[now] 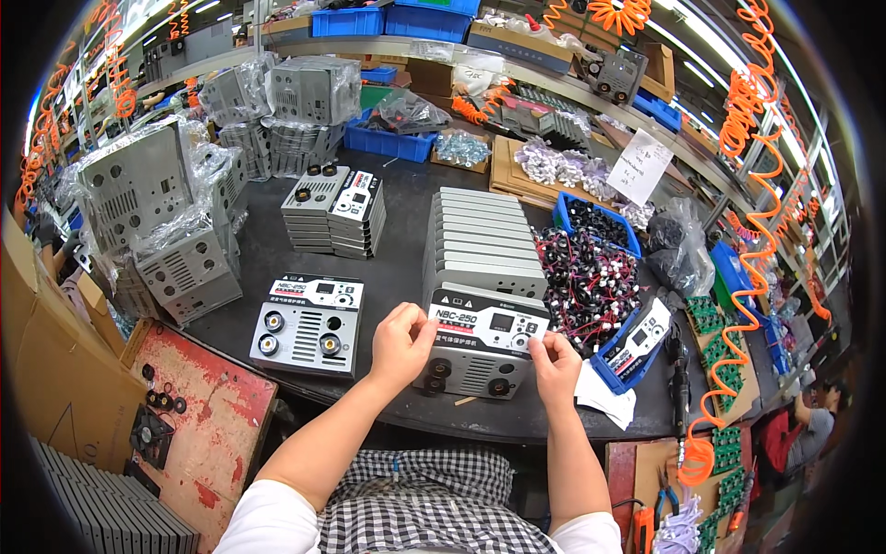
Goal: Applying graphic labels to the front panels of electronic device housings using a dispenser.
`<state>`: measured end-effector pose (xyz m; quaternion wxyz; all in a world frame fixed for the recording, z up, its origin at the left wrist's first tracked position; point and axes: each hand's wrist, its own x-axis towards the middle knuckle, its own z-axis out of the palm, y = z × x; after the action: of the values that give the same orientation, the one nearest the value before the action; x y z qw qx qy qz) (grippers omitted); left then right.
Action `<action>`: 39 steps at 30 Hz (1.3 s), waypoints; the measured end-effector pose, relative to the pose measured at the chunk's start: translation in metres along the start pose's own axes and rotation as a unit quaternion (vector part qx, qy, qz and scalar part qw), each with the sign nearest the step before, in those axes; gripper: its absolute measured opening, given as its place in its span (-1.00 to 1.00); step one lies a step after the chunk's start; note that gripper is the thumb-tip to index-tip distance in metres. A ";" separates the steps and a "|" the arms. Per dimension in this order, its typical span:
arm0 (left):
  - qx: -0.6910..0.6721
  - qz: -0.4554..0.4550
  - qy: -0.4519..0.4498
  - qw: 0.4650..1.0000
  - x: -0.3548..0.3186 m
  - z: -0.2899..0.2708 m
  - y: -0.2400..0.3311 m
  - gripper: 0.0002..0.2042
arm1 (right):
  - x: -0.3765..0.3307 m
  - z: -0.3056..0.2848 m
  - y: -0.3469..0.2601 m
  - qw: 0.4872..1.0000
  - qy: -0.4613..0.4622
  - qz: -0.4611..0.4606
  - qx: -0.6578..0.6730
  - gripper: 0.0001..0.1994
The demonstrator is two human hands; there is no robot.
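Observation:
My left hand pinches the left end of a black-and-white front-panel label, which has a small dark window and a red strip. At its right end my right hand is closed with the fingertips on the edge. The label lies against the upper part of a grey metal panel with vent slots and round black sockets. Whether it is stuck down, I cannot tell. Behind that panel stands a row of bare grey panels. To the left, a labelled panel lies flat on the bench.
Stacked labelled panels stand farther back. Plastic-wrapped grey housings rise at the left. On the right are a heap of wired connectors, a blue tray with labels, a black power screwdriver and an orange coiled hose.

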<state>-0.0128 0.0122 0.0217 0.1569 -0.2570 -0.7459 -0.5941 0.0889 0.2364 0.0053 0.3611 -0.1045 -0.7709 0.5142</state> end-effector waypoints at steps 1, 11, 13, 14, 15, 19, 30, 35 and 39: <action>0.000 -0.002 0.002 1.000 0.000 0.000 0.000 -0.78 | 0.000 0.000 0.001 1.000 0.002 -0.001 -0.006 -0.84; 0.022 0.036 0.010 0.999 0.002 0.003 -0.001 -0.77 | 0.003 0.002 -0.010 1.000 0.010 0.005 -0.027 -0.82; 0.003 0.031 0.009 0.999 0.002 0.005 0.000 -0.76 | 0.004 0.002 -0.010 1.000 0.010 -0.003 -0.030 -0.82; 0.003 0.029 0.009 1.000 0.002 0.004 0.002 -0.76 | 0.004 0.003 -0.011 0.999 0.011 -0.006 -0.034 -0.82; 0.004 0.026 0.008 1.000 0.002 0.004 0.003 -0.76 | 0.004 0.003 -0.013 0.999 0.011 -0.009 -0.038 -0.82; 0.013 0.042 0.008 0.999 0.002 0.006 -0.003 -0.76 | 0.004 0.003 -0.017 0.997 0.014 -0.005 -0.078 -0.82; -0.145 -0.148 0.023 0.978 -0.001 -0.001 -0.016 -0.66 | 0.009 0.004 -0.022 0.983 0.013 -0.119 -0.139 -0.68; -0.141 -0.018 -0.034 0.989 -0.037 0.003 -0.010 -0.73 | -0.039 -0.009 -0.059 0.969 0.008 -0.231 -0.093 -0.65; -0.129 0.009 0.010 0.992 -0.052 -0.033 0.024 -0.74 | -0.059 -0.004 -0.082 0.963 -0.010 -0.267 -0.017 -0.74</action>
<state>0.0409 -0.0262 0.0208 0.1353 -0.2757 -0.6594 -0.6862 0.1506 0.1710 0.0504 0.4760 0.1041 -0.7829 0.3868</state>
